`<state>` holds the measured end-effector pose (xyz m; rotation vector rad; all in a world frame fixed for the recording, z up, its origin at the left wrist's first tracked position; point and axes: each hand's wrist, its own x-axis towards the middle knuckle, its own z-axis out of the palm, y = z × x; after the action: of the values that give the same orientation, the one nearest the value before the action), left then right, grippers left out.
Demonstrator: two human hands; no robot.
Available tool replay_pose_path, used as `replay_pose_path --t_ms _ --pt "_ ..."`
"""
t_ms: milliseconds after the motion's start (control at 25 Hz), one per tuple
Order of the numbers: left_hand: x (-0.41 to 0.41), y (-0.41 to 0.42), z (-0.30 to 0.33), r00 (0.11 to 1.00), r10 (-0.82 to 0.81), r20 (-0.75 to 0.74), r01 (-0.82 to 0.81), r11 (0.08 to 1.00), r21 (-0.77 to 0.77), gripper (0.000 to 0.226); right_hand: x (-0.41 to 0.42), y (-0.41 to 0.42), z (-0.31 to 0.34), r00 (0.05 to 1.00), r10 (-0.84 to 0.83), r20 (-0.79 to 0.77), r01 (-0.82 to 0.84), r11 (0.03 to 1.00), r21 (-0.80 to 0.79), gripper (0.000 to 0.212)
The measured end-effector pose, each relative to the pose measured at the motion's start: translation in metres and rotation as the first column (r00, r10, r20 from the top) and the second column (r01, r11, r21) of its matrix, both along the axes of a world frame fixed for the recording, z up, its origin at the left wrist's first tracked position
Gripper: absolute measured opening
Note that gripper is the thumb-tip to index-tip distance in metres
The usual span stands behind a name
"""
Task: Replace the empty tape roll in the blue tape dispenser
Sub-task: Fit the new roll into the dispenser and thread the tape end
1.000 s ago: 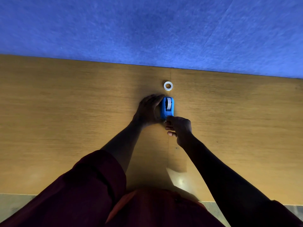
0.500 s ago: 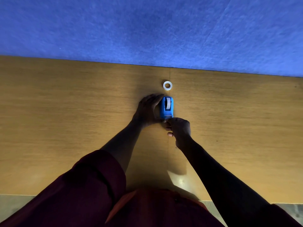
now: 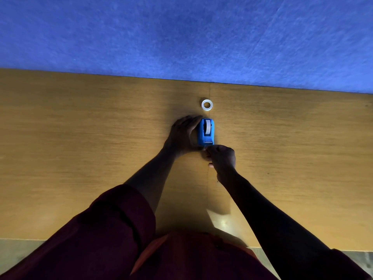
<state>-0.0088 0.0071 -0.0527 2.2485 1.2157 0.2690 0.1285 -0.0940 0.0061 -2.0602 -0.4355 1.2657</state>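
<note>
While L hand grips dispenser, R fingers pinch its front; ring behind.

Bright blue tape dispenser beside left hand, white roll inside | white empty ring beyond fingers | streaked ochre wood-grain table | mottled blue wall | maroon sleeve

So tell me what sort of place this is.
Probably an office or classroom desk: a long wooden tabletop against a blue felt partition, with only a blue tape dispenser and a loose tape ring on it.
</note>
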Motion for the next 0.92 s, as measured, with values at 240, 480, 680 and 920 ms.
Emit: replay_pose_path --t_ms 240,480,680,920 --pt "0.001 0.000 0.002 1.000 0.002 -0.003 -0.002 1.000 0.017 0.116 -0.004 0.003 -0.002 0.887 0.224 0.404 -0.205 0.975 -0.090 0.024" --pt "-0.001 -0.002 0.002 1.000 0.008 -0.012 -0.008 1.000 -0.015 0.118 0.004 -0.001 -0.009 0.867 0.269 0.420 -0.206 0.960 -0.189 0.025" --pt "-0.002 -0.003 0.001 0.999 -0.017 -0.044 0.017 1.000 -0.013 0.120 0.012 -0.006 -0.009 0.856 0.273 0.440 -0.234 0.962 -0.141 0.015" --pt "-0.005 -0.009 0.004 0.992 -0.045 -0.117 0.046 0.999 0.006 0.114 0.031 -0.003 -0.017 0.666 0.309 0.679 -0.386 0.922 -0.040 0.016"
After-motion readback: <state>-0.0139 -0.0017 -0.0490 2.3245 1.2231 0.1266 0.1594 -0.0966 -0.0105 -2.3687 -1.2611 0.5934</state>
